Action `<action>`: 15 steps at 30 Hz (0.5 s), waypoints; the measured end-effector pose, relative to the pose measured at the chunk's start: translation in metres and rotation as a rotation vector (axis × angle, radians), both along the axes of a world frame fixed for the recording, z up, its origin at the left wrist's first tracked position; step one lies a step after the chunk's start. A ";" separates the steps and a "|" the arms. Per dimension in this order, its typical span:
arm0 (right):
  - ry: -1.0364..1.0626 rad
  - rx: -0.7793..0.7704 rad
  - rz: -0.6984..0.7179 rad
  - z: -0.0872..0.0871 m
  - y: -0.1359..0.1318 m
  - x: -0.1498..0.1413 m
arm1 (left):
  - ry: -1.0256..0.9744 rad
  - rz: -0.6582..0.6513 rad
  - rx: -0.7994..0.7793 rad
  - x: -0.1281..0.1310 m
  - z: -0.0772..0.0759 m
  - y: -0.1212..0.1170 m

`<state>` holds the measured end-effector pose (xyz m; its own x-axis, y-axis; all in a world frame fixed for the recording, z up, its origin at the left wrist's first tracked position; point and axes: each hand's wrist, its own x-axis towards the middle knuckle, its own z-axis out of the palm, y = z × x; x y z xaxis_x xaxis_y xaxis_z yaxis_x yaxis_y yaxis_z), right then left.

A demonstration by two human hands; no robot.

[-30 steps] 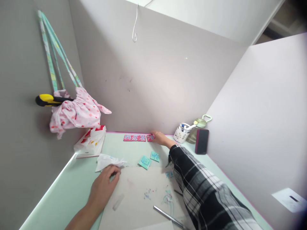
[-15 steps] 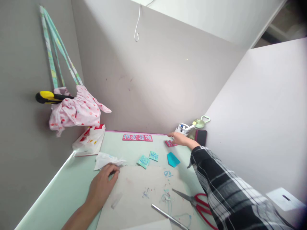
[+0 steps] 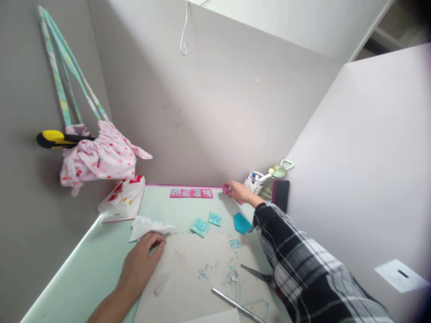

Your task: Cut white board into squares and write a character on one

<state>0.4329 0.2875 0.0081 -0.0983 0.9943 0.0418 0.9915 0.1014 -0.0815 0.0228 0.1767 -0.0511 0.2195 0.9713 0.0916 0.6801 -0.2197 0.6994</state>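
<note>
My right hand (image 3: 239, 193) reaches to the back of the desk and pinches a small pink character tile (image 3: 226, 189), tilted up; a bit of pink also shows under the hand. To its left lies a row of pink character tiles (image 3: 191, 193). Nearer me are two light-green character tiles, one (image 3: 200, 227) beside the other (image 3: 214, 219), and a blue five-sided piece (image 3: 242, 223). My left hand (image 3: 144, 255) rests at the board's left edge, fingers loosely bent with a gap at the thumb, touching or beside a crumpled white tissue (image 3: 148, 226). It holds nothing that I can see.
A stained board (image 3: 188, 255) carries scissors (image 3: 257, 273), partly under my right sleeve, and a metal craft knife or pen-like rod (image 3: 235, 305). A pen jar (image 3: 254, 183), bottle (image 3: 279, 170) and phone (image 3: 280, 195) stand at back right. A white bag (image 3: 123, 202) sits left below a hanging pink pouch (image 3: 101, 157).
My right hand has moved left along the back of the desk, and a pink tile is now lifted in its fingers. My left hand stays put. The view has shifted slightly.
</note>
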 end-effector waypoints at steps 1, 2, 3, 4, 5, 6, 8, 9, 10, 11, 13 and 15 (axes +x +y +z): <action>-0.004 0.000 0.004 -0.003 0.004 -0.004 | -0.002 -0.001 0.000 0.000 0.000 0.000; -0.009 -0.002 0.009 -0.006 0.008 -0.009 | -0.004 -0.004 -0.001 0.000 0.000 0.000; -0.014 -0.006 0.013 -0.010 0.012 -0.014 | -0.005 -0.006 -0.005 0.000 0.001 0.000; -0.019 -0.011 0.019 -0.014 0.015 -0.019 | -0.005 -0.007 -0.009 0.000 0.001 -0.001; -0.026 -0.015 0.024 -0.018 0.019 -0.023 | -0.005 -0.007 -0.012 0.000 0.001 -0.001; -0.033 -0.017 0.028 -0.022 0.021 -0.027 | -0.007 -0.007 -0.012 0.000 0.001 -0.001; -0.047 -0.018 0.035 -0.027 0.026 -0.034 | -0.010 -0.008 -0.010 0.001 0.000 0.000; -0.055 -0.018 0.038 -0.029 0.028 -0.036 | -0.013 -0.010 -0.006 0.001 0.000 0.000; -0.062 -0.016 0.040 -0.030 0.029 -0.037 | -0.016 -0.011 -0.004 0.001 0.000 0.001; -0.070 -0.014 0.042 -0.029 0.029 -0.036 | -0.018 -0.012 -0.004 0.001 0.000 0.001; -0.089 -0.011 0.041 -0.026 0.027 -0.031 | -0.025 -0.018 -0.003 0.001 -0.001 0.001; -0.115 -0.021 0.038 -0.020 0.021 -0.020 | -0.026 -0.018 -0.004 0.001 -0.001 0.001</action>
<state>0.4127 0.3080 -0.0120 -0.1384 0.9903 0.0078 0.9900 0.1381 0.0303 0.0233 0.1776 -0.0523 0.2349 0.9675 0.0939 0.6574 -0.2293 0.7178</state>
